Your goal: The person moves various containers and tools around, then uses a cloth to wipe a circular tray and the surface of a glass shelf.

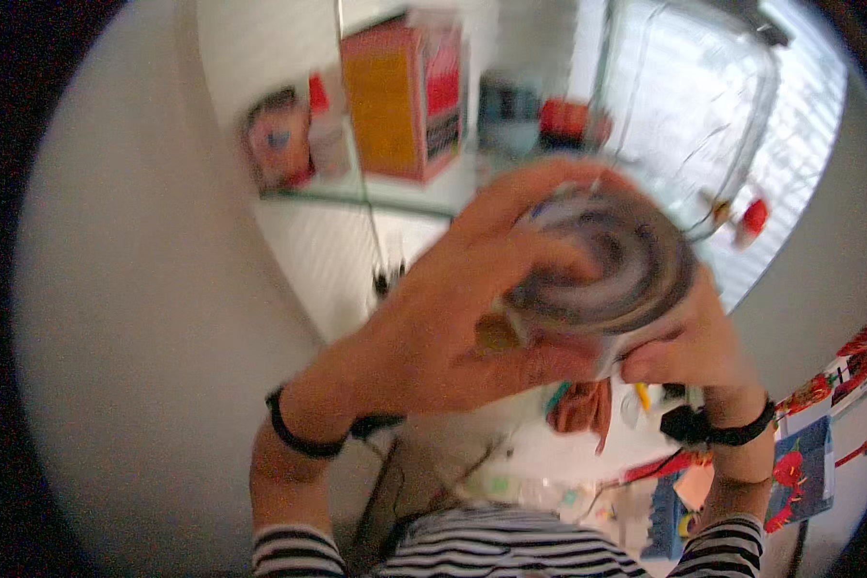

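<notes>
A blurred round container with a ringed, greyish metallic end is held up between both hands. My left hand wraps its left side, with fingers reaching over the top and onto the ringed face, and the thumb below. My right hand grips the lower right side, thumb underneath; its other fingers are mostly hidden behind the container. Black bands are on both wrists. What the container is exactly, I cannot tell.
A glass shelf bears a yellow and red box, a red and black object and blurred items. A bright window is at upper right. Below the hands, a white surface holds a crumpled brown cloth and small items.
</notes>
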`<state>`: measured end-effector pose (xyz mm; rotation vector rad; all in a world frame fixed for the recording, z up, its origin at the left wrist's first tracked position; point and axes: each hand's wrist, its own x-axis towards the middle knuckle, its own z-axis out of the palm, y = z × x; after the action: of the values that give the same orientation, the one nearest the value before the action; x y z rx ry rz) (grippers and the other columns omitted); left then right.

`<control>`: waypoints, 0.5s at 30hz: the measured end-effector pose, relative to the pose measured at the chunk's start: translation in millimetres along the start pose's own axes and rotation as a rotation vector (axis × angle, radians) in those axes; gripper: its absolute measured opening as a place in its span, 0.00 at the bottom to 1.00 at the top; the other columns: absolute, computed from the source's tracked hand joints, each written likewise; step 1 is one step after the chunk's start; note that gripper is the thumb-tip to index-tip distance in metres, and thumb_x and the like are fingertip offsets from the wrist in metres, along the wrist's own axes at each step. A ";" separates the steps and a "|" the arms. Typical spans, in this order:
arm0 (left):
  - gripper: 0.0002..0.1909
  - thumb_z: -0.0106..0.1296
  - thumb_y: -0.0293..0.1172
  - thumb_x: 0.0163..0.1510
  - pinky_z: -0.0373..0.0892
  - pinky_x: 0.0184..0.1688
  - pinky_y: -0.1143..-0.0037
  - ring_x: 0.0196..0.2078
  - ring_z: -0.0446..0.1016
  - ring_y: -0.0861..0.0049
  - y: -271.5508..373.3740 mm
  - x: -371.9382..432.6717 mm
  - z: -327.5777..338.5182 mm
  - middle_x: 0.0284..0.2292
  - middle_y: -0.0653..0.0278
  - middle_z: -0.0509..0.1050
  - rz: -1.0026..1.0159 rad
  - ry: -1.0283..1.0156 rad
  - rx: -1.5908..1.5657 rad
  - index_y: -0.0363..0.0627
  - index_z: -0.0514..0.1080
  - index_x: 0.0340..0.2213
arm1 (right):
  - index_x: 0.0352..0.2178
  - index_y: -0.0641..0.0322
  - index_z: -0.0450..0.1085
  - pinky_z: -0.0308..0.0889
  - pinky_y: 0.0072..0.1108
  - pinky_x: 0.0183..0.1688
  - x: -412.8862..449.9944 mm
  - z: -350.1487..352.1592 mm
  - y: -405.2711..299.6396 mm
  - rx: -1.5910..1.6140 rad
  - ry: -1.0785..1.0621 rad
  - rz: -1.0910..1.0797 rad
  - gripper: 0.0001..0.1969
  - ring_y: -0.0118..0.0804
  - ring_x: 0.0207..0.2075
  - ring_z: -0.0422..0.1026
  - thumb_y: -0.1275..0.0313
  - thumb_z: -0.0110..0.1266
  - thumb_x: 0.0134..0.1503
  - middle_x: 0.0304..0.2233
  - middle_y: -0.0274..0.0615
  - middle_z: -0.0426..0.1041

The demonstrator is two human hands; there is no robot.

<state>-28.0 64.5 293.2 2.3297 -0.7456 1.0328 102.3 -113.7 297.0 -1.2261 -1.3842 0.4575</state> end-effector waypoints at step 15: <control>0.34 0.55 0.30 0.47 0.62 0.46 0.78 0.47 0.65 0.76 -19.0 -104.6 29.9 0.44 0.59 0.64 -0.309 0.310 -0.768 0.39 0.53 0.53 | 0.58 0.62 0.40 0.65 0.24 0.46 -5.4 99.3 83.8 0.105 0.181 0.242 0.56 0.38 0.49 0.64 0.47 0.63 0.35 0.51 0.47 0.60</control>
<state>-59.7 89.5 190.4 1.5206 -0.5108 0.7596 45.6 -49.6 199.1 -1.3208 -1.0511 0.5648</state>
